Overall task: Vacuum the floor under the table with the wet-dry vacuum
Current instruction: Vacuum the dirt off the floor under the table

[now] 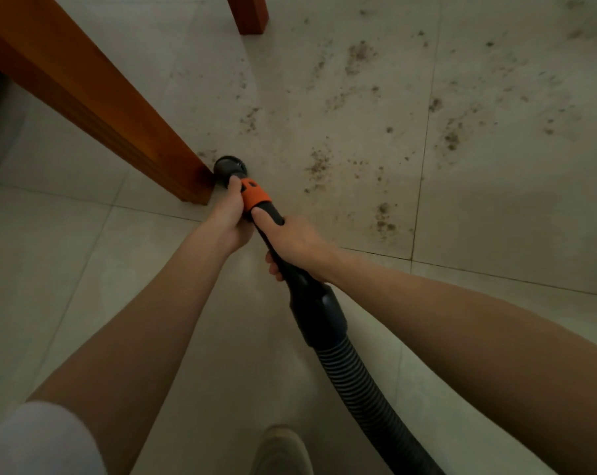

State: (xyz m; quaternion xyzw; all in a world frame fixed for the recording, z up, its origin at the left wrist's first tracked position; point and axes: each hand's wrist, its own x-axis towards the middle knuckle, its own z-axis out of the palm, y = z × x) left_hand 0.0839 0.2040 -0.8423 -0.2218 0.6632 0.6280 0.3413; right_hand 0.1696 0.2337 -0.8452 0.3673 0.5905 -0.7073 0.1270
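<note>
My left hand (229, 217) grips the orange collar (255, 197); my right hand (295, 243) clasps the black wand (300, 286); the round nozzle (229, 167) sits beside the table leg (94, 94); I should sweep slowly right across the scattered dirt (319, 164), keeping the nozzle flat.

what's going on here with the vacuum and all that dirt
A person is vacuuming a tiled floor under a wooden table. Both hands grip the black vacuum wand: the left hand near the orange collar, the right hand just behind it. The round nozzle sits on the floor beside the table leg. Dark dirt specks to the right are not yet cleaned.
</note>
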